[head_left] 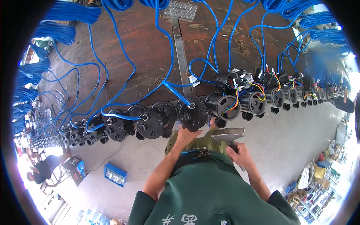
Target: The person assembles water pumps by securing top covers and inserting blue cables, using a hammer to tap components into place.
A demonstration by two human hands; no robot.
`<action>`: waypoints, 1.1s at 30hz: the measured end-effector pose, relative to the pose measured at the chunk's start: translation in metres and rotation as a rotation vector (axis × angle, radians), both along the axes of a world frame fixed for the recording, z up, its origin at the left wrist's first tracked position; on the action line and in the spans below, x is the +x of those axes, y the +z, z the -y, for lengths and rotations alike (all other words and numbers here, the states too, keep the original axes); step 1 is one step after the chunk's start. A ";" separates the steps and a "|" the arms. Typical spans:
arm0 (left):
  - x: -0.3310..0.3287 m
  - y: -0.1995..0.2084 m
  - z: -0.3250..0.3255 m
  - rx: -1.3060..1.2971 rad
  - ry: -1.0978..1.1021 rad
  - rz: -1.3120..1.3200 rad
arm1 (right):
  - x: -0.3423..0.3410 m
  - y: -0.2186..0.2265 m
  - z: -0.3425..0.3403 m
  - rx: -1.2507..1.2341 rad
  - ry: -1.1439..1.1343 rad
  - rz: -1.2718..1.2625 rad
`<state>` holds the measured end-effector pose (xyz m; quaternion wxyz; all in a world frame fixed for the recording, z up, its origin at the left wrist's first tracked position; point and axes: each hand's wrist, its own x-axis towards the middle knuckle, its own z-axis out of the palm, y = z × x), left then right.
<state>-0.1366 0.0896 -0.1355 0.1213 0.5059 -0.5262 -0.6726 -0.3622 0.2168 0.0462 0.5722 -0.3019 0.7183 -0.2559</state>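
Observation:
A black cylindrical housing (192, 117) with a round end cap sits at the table's near edge, a blue cable running from its centre. My left hand (187, 135) grips its lower edge, with some fingers hidden beneath it. In my right hand (242, 155) is a hammer (229, 134), held by its handle; the metal head is raised just right of and below that housing. To the left stands another capped housing (152, 123) with a blue cable. On the right, an uncapped housing (226, 107) shows red, yellow and blue wires.
Similar housings line the brown worktable (146, 48) on both sides. Blue cable coils (73, 13) lie along its far edge, near a clear plastic tray (180, 10). A blue crate (115, 174) and a dark box (75, 169) are on the floor. Other people are at both sides.

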 end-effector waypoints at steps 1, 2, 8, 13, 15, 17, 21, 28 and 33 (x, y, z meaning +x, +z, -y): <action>-0.001 -0.005 -0.001 0.032 0.050 -0.017 | 0.005 0.000 0.002 -0.008 -0.018 0.011; -0.005 -0.010 -0.003 0.063 0.101 -0.034 | 0.009 0.001 0.005 -0.017 -0.035 0.021; 0.005 -0.041 -0.006 -0.101 -0.073 0.016 | 0.008 0.021 0.014 -0.084 -0.308 0.352; 0.006 -0.038 -0.012 -0.111 0.043 -0.070 | 0.012 0.009 0.030 -0.143 -0.381 0.326; -0.003 -0.034 -0.009 -0.206 0.142 -0.135 | 0.028 0.011 0.043 0.034 -0.144 0.186; -0.011 -0.011 0.004 -0.247 0.126 -0.022 | 0.032 0.024 0.033 0.184 -0.271 0.471; -0.001 -0.016 0.000 -0.130 0.079 0.076 | 0.006 0.053 0.024 0.024 -0.297 0.433; -0.007 -0.012 0.004 -0.207 0.008 0.046 | 0.028 0.030 0.049 -0.066 -0.332 0.222; -0.002 -0.018 0.006 -0.184 0.010 0.104 | 0.018 0.024 0.021 0.137 -0.258 0.220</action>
